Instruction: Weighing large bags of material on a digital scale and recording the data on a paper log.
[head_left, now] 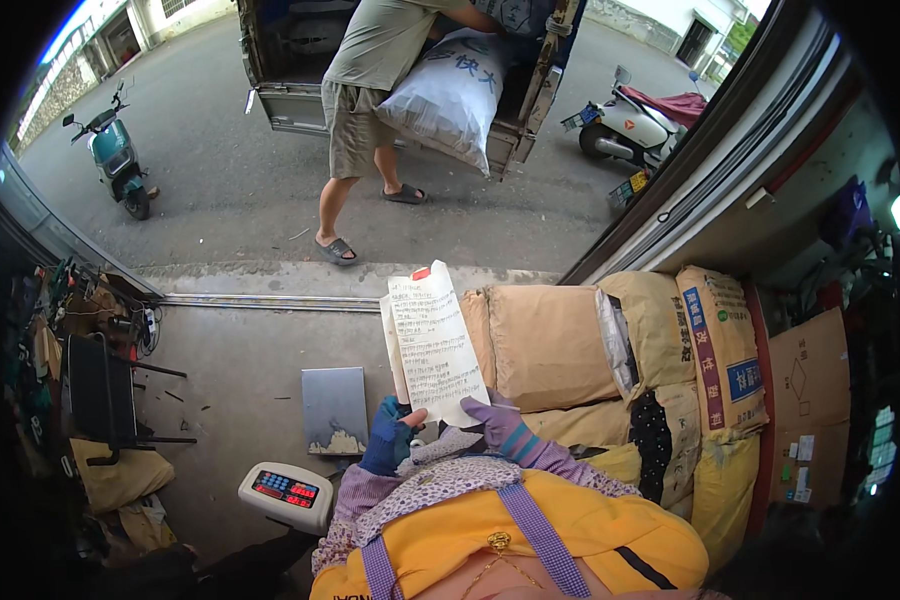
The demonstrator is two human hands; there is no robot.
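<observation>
The truck (290, 60) fills the top of the view, its rear bed open and metal-edged, the cab end cut off by the rim. A person (370, 90) stands on the rough asphalt at its back, head out of frame, arms around a bulging white woven bag (448, 95). Nearer, stacked sacks (560, 345) — tan, slightly glossy, plump with rounded corners — sit beside a flat brown carton (808, 385). Below lies the scale (334, 408), a square grey steel plate, its readout (286, 492) a white box with red digits. Both hands are clamped on the paper (432, 345), held up in front of the chest: a creased white sheet, handwritten, the writing too small to make out. The left hand (388, 438) wears a blue knit glove, the right hand (502, 425) a purple one — fingertips partly hidden behind the sheet.
</observation>
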